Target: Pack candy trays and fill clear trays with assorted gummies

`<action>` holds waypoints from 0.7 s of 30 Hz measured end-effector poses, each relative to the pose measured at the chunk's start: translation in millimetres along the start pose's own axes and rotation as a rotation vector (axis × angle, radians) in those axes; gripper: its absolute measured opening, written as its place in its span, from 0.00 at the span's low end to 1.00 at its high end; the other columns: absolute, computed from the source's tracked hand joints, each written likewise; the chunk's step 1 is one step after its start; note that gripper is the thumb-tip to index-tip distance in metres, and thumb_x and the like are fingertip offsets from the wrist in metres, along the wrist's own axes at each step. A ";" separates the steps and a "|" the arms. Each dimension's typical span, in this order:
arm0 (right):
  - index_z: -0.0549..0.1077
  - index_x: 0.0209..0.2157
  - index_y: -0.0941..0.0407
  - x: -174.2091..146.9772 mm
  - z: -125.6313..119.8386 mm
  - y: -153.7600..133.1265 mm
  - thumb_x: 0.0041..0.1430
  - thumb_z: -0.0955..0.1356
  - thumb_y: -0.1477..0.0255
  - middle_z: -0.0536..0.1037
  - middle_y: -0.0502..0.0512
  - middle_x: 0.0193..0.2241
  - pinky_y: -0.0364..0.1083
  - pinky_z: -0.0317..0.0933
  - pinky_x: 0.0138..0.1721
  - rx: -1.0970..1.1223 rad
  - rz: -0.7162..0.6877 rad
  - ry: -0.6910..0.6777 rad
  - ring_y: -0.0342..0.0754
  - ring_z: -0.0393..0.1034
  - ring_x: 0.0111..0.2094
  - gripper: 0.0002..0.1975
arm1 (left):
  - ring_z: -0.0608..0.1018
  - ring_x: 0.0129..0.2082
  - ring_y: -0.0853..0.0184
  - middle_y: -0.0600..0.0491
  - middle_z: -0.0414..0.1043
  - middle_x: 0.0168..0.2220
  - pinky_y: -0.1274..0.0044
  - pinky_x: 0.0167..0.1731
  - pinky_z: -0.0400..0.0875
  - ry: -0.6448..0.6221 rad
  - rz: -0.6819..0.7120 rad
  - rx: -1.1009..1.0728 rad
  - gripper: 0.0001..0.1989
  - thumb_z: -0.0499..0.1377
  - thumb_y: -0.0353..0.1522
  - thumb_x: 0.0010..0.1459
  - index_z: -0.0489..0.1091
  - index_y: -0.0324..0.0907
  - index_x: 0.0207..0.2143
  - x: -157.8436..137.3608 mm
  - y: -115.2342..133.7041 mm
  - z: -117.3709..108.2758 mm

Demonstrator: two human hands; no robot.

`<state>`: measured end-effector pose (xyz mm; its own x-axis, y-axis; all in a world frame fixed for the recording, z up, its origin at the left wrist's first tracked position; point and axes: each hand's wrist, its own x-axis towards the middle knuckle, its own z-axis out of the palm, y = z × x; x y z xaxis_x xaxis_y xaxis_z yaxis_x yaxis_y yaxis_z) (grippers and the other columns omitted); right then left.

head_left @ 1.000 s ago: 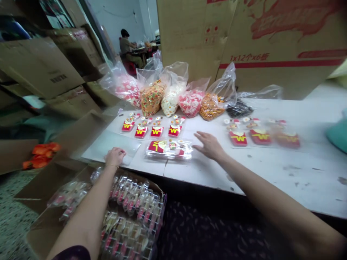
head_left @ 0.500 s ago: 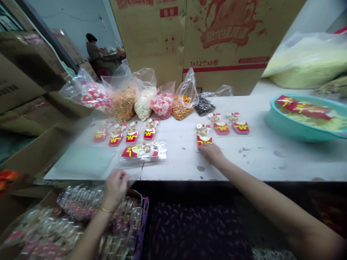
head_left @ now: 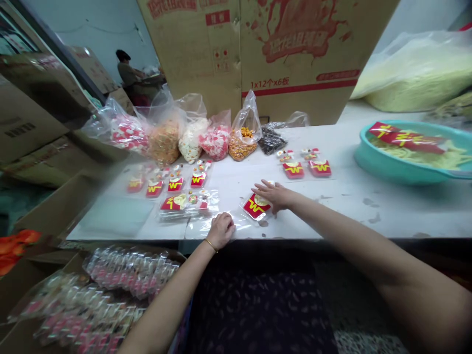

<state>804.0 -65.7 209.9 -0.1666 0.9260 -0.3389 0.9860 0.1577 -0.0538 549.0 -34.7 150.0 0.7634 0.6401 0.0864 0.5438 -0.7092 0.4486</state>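
My left hand (head_left: 222,230) is at the table's front edge, its fingers closed on a clear plastic bag (head_left: 201,227) that lies flat. Just right of it, my right hand (head_left: 277,195) has its fingers spread over a red packet with a yellow W (head_left: 257,206); the hand hides the packet's upper end. The packet is tilted and lies at the bag's right end. Left of the hands, a small stack of filled clear bags (head_left: 190,202) shows a similar red packet and small colourful pieces.
Red packets with small pieces stand in two groups, left (head_left: 175,184) and right (head_left: 294,169). Behind are bags of colourful bits (head_left: 216,140) and a big carton (head_left: 295,59). A turquoise basin (head_left: 401,169) is at right. Bagged packs (head_left: 129,270) fill a box below left. A person (head_left: 127,69) sits far back.
My right hand has brought a red packet from the right group toward the table's front middle. My left hand has moved right, drawing the clear bag along the front edge.
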 end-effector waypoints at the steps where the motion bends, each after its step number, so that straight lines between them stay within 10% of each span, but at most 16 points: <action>1: 0.41 0.61 0.51 5.6 -0.7 3.0 0.31 0.74 0.66 0.43 0.60 0.61 0.64 0.42 0.52 -0.010 0.011 -0.038 0.63 0.30 0.60 0.57 | 0.67 0.38 0.65 0.50 0.67 0.36 0.71 0.38 0.58 0.008 0.012 -0.019 0.06 0.51 0.32 0.52 0.65 0.41 0.26 -1.1 -0.2 0.6; 10: 0.48 0.60 0.57 -35.9 20.7 12.3 0.40 0.66 0.52 0.60 0.68 0.49 0.59 0.51 0.45 0.025 0.192 0.141 0.63 0.59 0.46 0.47 | 0.67 0.38 0.65 0.51 0.67 0.35 0.71 0.38 0.58 0.250 -0.112 -0.048 0.05 0.51 0.31 0.53 0.63 0.41 0.26 1.4 5.3 14.9; 21: 0.51 0.58 0.57 -66.8 45.7 -3.6 0.39 0.67 0.52 0.61 0.69 0.48 0.57 0.47 0.45 -0.118 0.234 0.276 0.62 0.58 0.45 0.46 | 0.67 0.34 0.67 0.50 0.63 0.31 0.73 0.37 0.63 0.393 0.094 -0.290 0.05 0.50 0.30 0.54 0.60 0.41 0.25 15.2 21.0 26.6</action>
<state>811.8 -143.9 189.7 0.0526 0.9967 -0.0624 0.9930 -0.0456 0.1089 581.3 -47.7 137.1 0.5850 0.6801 0.4419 0.3176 -0.6934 0.6468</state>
